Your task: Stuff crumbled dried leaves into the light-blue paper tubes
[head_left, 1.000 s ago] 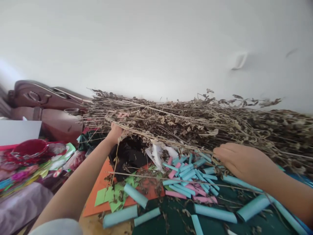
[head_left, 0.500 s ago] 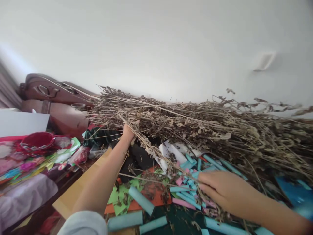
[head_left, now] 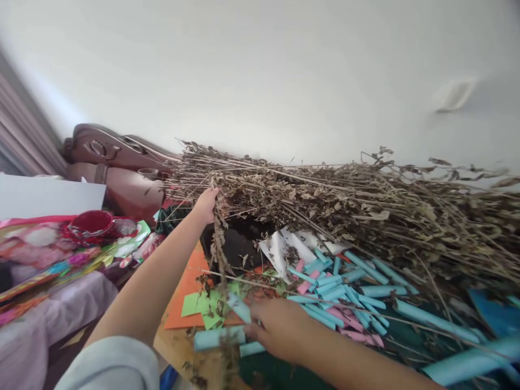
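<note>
White wall [head_left: 260, 70] backs cluttered table [head_left: 179, 352] under dried stalks [head_left: 345, 206].

The big pile of dry plant stalks [head_left: 345, 206] looked rough, brittle and dull brown, with crumbly dead leaves on thin woody stems. The little blue rolls [head_left: 434, 319] and pink rolls [head_left: 349, 319], and the green squares [head_left: 199, 303] and orange sheet [head_left: 187, 298], were smooth matt paper, lying on a wooden surface [head_left: 179, 352] with a soft dark green cloth [head_left: 284, 374]. The dark brown furniture [head_left: 117, 168] behind was shiny polished wood, and the red bowl [head_left: 91, 223] looked glossy like plastic.
</note>
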Demonstrator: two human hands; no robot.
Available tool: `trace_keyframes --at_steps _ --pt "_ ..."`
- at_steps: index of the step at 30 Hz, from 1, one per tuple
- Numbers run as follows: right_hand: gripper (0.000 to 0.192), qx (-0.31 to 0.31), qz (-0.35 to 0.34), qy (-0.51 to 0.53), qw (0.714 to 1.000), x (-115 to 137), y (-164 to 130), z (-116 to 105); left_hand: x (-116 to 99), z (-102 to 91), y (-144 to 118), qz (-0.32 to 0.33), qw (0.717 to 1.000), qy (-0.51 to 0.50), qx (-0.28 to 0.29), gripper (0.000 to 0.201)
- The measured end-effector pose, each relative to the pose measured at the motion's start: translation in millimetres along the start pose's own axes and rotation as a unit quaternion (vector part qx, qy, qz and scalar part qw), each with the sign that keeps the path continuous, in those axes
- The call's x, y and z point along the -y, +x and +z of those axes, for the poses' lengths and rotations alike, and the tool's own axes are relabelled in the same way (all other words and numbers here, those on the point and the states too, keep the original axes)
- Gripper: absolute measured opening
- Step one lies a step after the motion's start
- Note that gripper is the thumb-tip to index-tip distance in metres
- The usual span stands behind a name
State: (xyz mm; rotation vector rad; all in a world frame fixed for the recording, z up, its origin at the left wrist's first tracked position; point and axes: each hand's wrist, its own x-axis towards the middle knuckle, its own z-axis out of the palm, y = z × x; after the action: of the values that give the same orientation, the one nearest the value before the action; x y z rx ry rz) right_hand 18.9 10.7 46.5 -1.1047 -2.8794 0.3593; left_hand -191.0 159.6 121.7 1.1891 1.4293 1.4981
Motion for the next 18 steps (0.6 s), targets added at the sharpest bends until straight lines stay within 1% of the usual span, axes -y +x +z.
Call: trace_keyframes --at_steps 1,2,4,6,7,8,9,10,12,15,16,17,18 --pt "0.034 -0.013 -0.009 0.003 1.000 1 9 -8 0 -5.7 5 0.007 0.999 0.033 -0.006 0.007" --pt "0.035 -0.040 -0.010 0.005 0.999 -1 19 -18 0 -13.1 9 0.016 0.997 0.069 -0.012 0.008" --pt "0.034 -0.126 -0.003 0.006 0.992 -9 41 -44 0 -30.9 17 0.046 0.988 0.144 -0.023 0.011" --pt "0.032 -0.229 -0.007 -0.010 0.973 -20 68 -74 -1 -49.5 23 0.078 0.972 0.219 -0.025 0.015" --pt "0.029 -0.271 -0.009 -0.030 0.962 -26 83 -88 -2 -58.2 25 0.092 0.963 0.254 -0.022 0.017" --pt "0.027 -0.309 -0.007 -0.057 0.949 -31 99 -101 -3 -66.2 26 0.103 0.952 0.288 -0.016 0.019" --pt "0.026 -0.328 -0.007 -0.087 0.941 -36 115 -111 -5 -73.5 26 0.113 0.941 0.319 -0.009 0.019" --pt "0.027 -0.334 -0.004 -0.116 0.935 -39 132 -119 -7 -80.2 26 0.122 0.929 0.349 -0.001 0.018" --pt "0.030 -0.312 -0.006 -0.160 0.936 -42 163 -126 -11 -92.2 23 0.133 0.907 0.400 0.015 0.017" --pt "0.029 -0.256 -0.035 -0.184 0.948 -41 195 -120 -14 -108.2 15 0.138 0.880 0.453 0.034 0.016" --pt "0.026 -0.240 -0.053 -0.188 0.951 -40 201 -115 -14 -113.1 12 0.142 0.865 0.480 0.046 0.015" --pt "0.024 -0.223 -0.074 -0.195 0.952 -39 205 -109 -14 -117.5 9 0.150 0.840 0.518 0.061 0.014" --pt "0.023 -0.206 -0.099 -0.202 0.952 -38 206 -104 -13 -121.6 6 0.160 0.805 0.566 0.081 0.012"
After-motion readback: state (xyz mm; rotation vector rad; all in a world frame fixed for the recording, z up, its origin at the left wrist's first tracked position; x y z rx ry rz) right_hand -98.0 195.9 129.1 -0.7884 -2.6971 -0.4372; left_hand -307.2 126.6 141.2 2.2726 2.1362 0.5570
